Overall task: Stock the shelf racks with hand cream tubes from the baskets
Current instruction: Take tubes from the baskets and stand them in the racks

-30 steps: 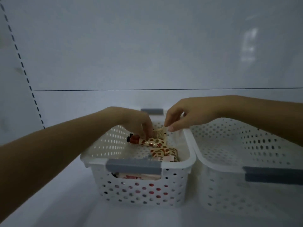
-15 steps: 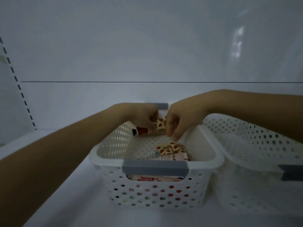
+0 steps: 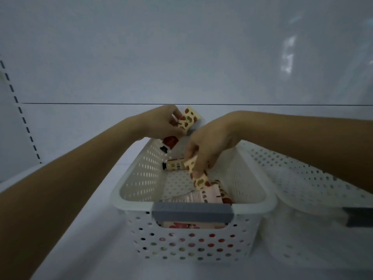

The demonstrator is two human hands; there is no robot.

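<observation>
- Strawberry-print tube (image 3: 188, 119): lifted above the basket's 12 o'clock rim, crimped end toward 1 o'clock, black cap toward 7. My left hand (image 3: 163, 123) has its fingers curled round the middle of it.
- Spotted cream tube (image 3: 199, 176): inside the basket, near its centre. My right hand (image 3: 210, 142) pinches its upper end with the fingertips. The lower end meets the pile at 6 o'clock, and I cannot tell whether it has come free.
- Loose tube (image 3: 175, 165): flat on the basket floor, at 9 o'clock from my right fingertips, black cap pointing to 9, barcode side up.
- Remaining tubes (image 3: 201, 197): heaped against the 6 o'clock wall behind the grey handle (image 3: 191, 213). More colour shows through the holes below.
- White basket (image 3: 118, 196): sits on the shelf floor (image 3: 80, 249). The second basket (image 3: 302, 178) is just beside it at 3 o'clock.
- Step, as I judge it: picking, one tube per hand. No rack is in view and nothing is stocked yet.
- Next move calls for lifting the right tube straight up so the pile is not dragged along, then finding the rack and turning both tubes the same way.
</observation>
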